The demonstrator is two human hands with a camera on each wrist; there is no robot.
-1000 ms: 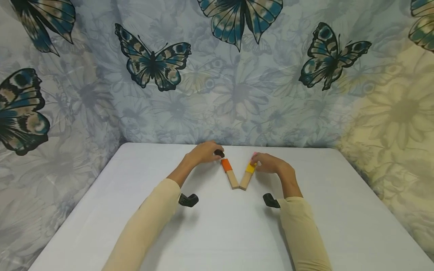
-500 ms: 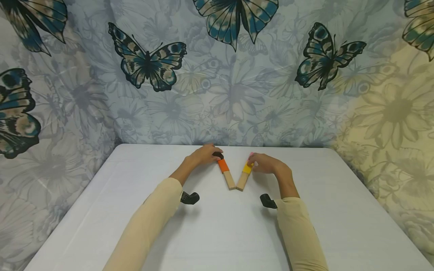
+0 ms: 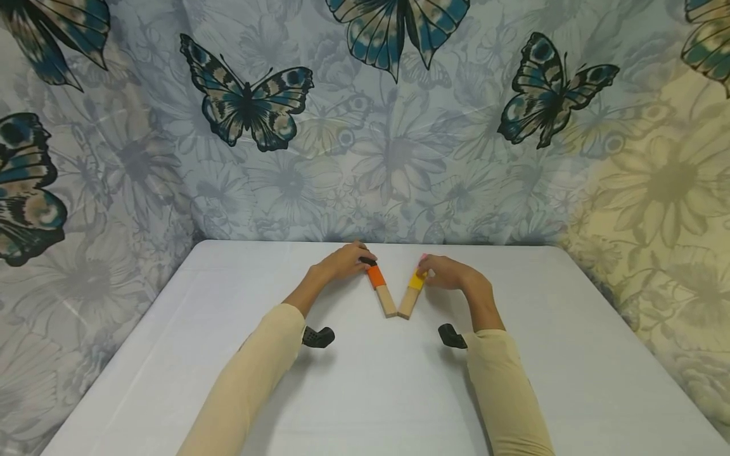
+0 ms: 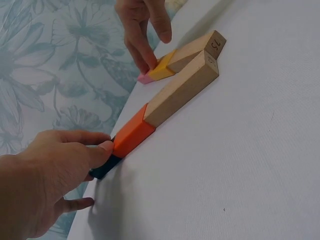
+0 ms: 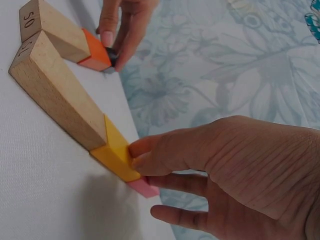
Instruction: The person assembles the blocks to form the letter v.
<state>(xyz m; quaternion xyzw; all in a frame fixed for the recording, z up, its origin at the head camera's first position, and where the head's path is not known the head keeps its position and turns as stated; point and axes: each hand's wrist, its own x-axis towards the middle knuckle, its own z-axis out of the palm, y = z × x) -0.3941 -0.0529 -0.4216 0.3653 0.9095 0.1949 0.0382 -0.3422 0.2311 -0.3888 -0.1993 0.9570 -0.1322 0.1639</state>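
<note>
Two long bare-wood blocks form a V on the white table, near ends together: a left wooden block (image 3: 386, 302) and a right wooden block (image 3: 407, 303). An orange block (image 4: 134, 131) continues the left arm of the V, with a black block (image 4: 105, 167) against its far end. My left hand (image 3: 342, 260) pinches the black block between thumb and fingers. A yellow block (image 5: 116, 152) and then a pink block (image 5: 144, 187) extend the right arm. My right hand (image 3: 450, 273) holds the yellow block with thumb and index finger, other fingers beside the pink one.
Both rows lie near the back edge of the white table (image 3: 365, 392), close to the butterfly-patterned cloth (image 3: 393, 158). A dark wrist camera (image 3: 318, 337) sits at the left cuff and another dark wrist camera (image 3: 452, 336) at the right cuff.
My left hand has brought the black block down against the orange block's far end; a small gap showed before. The right hand stays at the yellow block. The head view has shifted slightly.
</note>
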